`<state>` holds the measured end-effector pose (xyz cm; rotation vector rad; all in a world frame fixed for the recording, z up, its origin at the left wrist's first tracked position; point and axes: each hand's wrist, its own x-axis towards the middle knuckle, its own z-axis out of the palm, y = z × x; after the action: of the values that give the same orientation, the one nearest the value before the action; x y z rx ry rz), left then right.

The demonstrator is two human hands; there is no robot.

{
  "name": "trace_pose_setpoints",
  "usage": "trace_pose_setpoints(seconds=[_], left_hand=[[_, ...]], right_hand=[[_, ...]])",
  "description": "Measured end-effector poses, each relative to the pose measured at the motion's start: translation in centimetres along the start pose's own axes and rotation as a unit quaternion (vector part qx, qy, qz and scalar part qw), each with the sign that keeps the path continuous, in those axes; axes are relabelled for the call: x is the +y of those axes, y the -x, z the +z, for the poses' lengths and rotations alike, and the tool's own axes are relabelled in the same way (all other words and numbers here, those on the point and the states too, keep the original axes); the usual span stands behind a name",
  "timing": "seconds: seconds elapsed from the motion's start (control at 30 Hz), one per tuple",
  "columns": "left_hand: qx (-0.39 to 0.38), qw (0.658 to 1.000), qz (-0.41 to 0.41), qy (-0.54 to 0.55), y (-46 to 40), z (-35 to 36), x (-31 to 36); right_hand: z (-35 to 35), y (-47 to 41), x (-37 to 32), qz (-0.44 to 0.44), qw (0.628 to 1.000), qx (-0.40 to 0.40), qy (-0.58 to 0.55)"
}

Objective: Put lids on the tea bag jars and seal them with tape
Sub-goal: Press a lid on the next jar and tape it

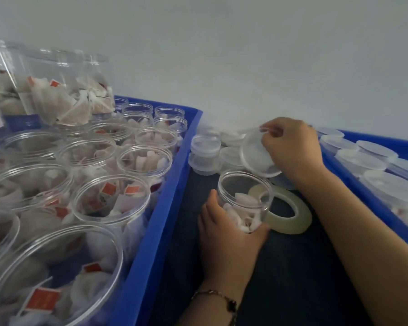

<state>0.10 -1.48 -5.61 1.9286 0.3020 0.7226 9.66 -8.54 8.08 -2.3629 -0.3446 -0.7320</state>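
Left hand grips a clear round plastic jar of tea bags upright on the dark surface. Right hand holds a translucent round plastic lid, tilted, above the jar. Roll of clear tape lies just beside the jar.

Soft even light, slightly blurry

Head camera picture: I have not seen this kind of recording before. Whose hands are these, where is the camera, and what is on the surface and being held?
There is no machine here. A person wears one camera on the head, looking down at their own bare hands. The left hand grips an open jar with tea bags inside, standing on a dark surface. The right hand holds a clear lid tilted, above and behind the jar, not yet on it. A tape roll lies flat beside the jar. Spare lids are stacked behind. The left blue tray holds many open jars of tea bags; the right blue tray holds jars already lidded.
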Motion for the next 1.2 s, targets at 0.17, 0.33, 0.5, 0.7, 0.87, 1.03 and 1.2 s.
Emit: trace_pose_setpoints(seconds=[0.17, 0.33, 0.5, 0.7, 0.87, 1.03, 1.2], left_hand=[[-0.001, 1.000, 0.015, 0.002, 0.1, -0.3, 0.3], [-0.034, 0.999, 0.019, -0.017, 0.2, -0.5, 0.2], [-0.025, 0.999, 0.024, -0.025, 0.2, -0.3, 0.2], [-0.016, 1.000, 0.011, 0.007, 0.0, 0.1, -0.3], [-0.058, 0.994, -0.028, 0.084, -0.5, 0.5, -0.3], [-0.066, 0.992, -0.042, 0.099, -0.9, 0.5, -0.9], [-0.089, 0.988, -0.073, 0.106, -1.0, 0.1, -0.7]], right_hand=[[-1.4, 7.4, -2.2, -0.114, 0.984, -0.126, 0.054], [-0.8, 9.5, -1.7, -0.152, 0.964, -0.174, 0.128], [-1.2, 7.6, -2.2, -0.065, 0.953, -0.285, 0.078], [0.0, 4.2, -2.5, -0.142, 0.900, -0.385, 0.144], [0.8, 4.8, -1.9, -0.162, 0.919, -0.346, 0.103], [0.9, 4.5, -2.7, -0.168, 0.913, -0.349, 0.127], [1.0, 4.8, -3.4, -0.159, 0.914, -0.333, 0.165]])
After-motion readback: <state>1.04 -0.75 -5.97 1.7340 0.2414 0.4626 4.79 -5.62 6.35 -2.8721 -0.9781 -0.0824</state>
